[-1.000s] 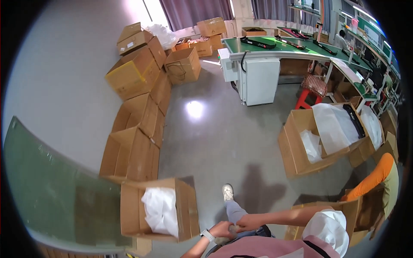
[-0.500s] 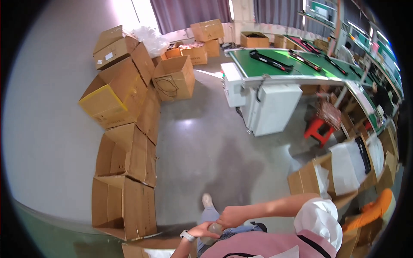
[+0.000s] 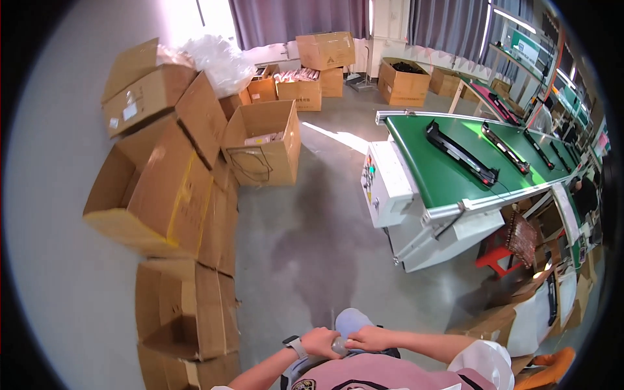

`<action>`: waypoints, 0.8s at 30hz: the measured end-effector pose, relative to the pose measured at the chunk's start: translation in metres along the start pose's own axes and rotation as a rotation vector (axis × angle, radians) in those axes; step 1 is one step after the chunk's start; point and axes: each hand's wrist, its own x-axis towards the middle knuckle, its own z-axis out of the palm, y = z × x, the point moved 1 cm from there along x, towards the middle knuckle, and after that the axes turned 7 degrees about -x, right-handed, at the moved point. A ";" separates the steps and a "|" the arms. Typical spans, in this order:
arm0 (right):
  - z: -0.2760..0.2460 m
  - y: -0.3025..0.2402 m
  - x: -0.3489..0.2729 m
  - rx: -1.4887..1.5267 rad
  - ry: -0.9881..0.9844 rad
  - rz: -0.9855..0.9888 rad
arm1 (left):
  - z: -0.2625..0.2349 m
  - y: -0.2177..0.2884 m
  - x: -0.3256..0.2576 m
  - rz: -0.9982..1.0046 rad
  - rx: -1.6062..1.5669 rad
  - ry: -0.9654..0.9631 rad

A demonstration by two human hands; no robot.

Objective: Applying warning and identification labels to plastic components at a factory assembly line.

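Low in the head view, close to my body, my left hand is wrapped round a translucent, rounded, bottle-like thing; most of it is hidden by my fingers. My right hand is closed against the other side of it, with curled fingers at its edge. What those right fingers pinch, if anything, cannot be made out. A watch with a light band sits on my left wrist. Both hands are in front of my pink garment, above my raised knee.
Open cardboard boxes are stacked along the left wall, with another box ahead. At the right, a green conveyor carries several long black parts. A white control box and red stool stand beside it. More boxes line the far wall.
I have moved forward along the aisle, so the boxes and conveyor appear nearer. My hands have shifted slightly right in view and still hold the translucent thing between them.
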 end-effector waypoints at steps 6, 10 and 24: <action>-0.231 0.109 0.148 -0.490 0.317 0.175 | -0.214 -0.075 0.169 0.007 -0.387 0.191; -0.428 0.141 0.204 -0.202 1.224 0.074 | -0.384 -0.042 0.273 0.031 -1.223 0.336; -0.787 0.322 0.489 0.638 0.862 0.236 | -0.824 -0.142 0.534 0.122 -1.235 0.716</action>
